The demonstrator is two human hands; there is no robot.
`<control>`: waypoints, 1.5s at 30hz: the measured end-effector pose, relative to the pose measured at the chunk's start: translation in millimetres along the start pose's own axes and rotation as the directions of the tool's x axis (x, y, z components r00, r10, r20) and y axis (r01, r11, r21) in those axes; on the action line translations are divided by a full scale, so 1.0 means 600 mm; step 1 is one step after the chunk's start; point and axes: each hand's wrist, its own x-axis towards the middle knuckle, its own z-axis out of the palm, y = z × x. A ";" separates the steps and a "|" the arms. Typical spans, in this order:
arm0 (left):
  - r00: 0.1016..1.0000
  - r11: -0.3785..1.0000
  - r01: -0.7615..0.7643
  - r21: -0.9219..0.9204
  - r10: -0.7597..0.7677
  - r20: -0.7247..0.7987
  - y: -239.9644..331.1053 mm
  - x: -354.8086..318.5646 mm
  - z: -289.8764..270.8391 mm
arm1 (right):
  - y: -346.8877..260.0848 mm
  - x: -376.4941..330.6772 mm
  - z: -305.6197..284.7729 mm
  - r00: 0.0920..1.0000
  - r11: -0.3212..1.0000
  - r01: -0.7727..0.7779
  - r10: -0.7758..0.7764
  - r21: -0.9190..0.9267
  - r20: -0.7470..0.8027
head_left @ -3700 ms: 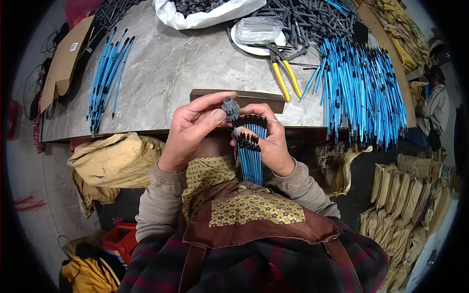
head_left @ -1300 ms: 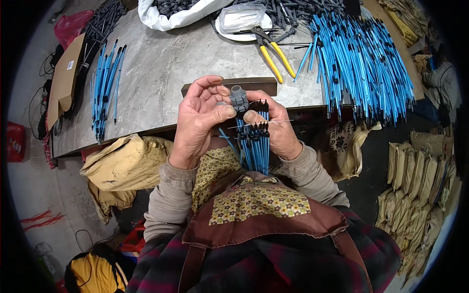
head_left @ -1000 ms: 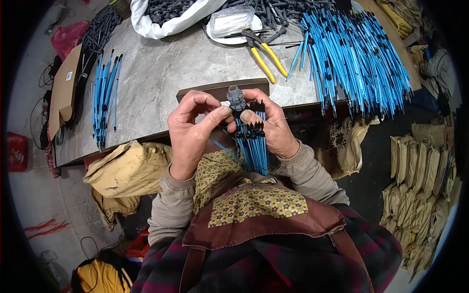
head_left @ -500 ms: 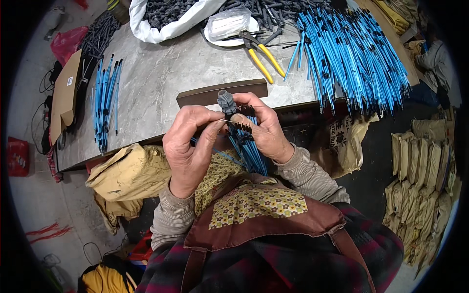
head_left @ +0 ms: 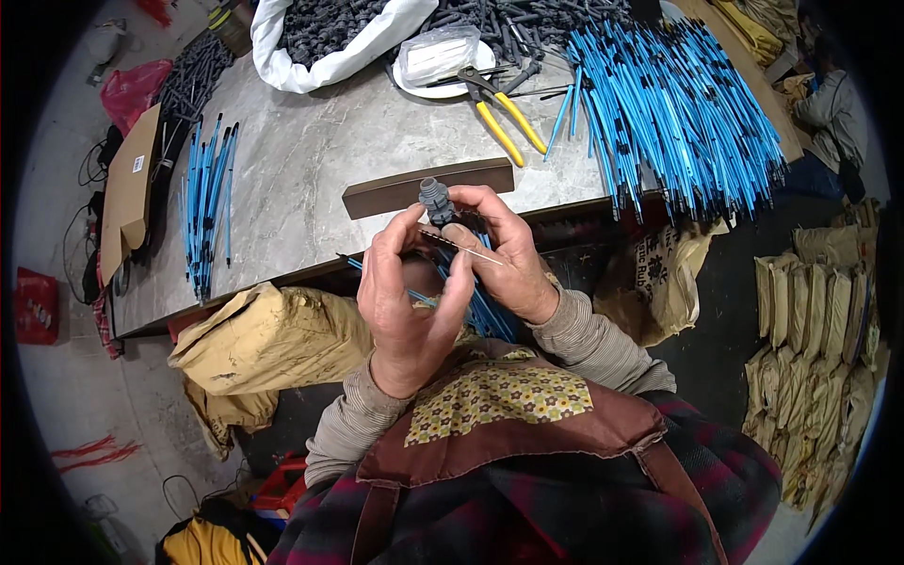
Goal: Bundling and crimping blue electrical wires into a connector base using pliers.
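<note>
In front of my chest, my right hand (head_left: pixel 516 262) is closed around a grey threaded fitting (head_left: pixel 435 200), whose ribbed end points up. A thin pale pin (head_left: pixel 485 252) strung with small black rings crosses in front of the right thumb, its bare end toward the right wrist. My left hand (head_left: pixel 405 297) curls around the pin's other end, finger and thumb against the black-ringed part; their exact contact is partly hidden. Below the hands hang several slim blue rods (head_left: pixel 485 314) with black parts, mostly covered by my hands and the apron.
A brown bar (head_left: pixel 377 196) lies along the table's near edge. Beyond it are yellow-handled pliers (head_left: pixel 508 127), a white plate (head_left: pixel 443 91) and a white sack (head_left: pixel 282 71) of dark fittings. Blue rods (head_left: pixel 678 122) are heaped at right, fewer (head_left: pixel 205 202) at left, beside a cardboard box (head_left: pixel 130 188).
My left hand has moved right and closer to the right hand. The ringed pin has swung so its bare end points right and down. The fitting stays in the right hand.
</note>
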 end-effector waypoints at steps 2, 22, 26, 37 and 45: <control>0.995 0.993 0.095 -0.065 -0.096 -0.021 0.004 0.004 -0.006 | -0.004 -0.005 0.002 1.000 1.000 -0.003 0.003 -0.023 0.008; 0.784 0.656 0.618 -0.433 -0.547 0.292 0.009 0.055 -0.096 | 0.004 -0.030 0.067 0.999 0.998 0.020 -0.022 -0.057 -0.024; 0.795 0.731 0.607 -0.312 -0.553 0.250 0.005 0.059 -0.096 | 0.008 -0.030 0.075 0.999 0.993 0.050 -0.052 -0.103 -0.014; 0.746 0.671 0.659 -0.339 -0.639 0.186 -0.008 0.055 -0.104 | 0.026 -0.020 0.095 0.998 0.995 0.047 -0.050 -0.093 -0.032; 0.713 0.611 0.689 -0.389 -0.668 0.214 -0.012 0.055 -0.106 | 0.040 -0.013 0.085 0.992 0.991 0.116 -0.119 -0.071 -0.036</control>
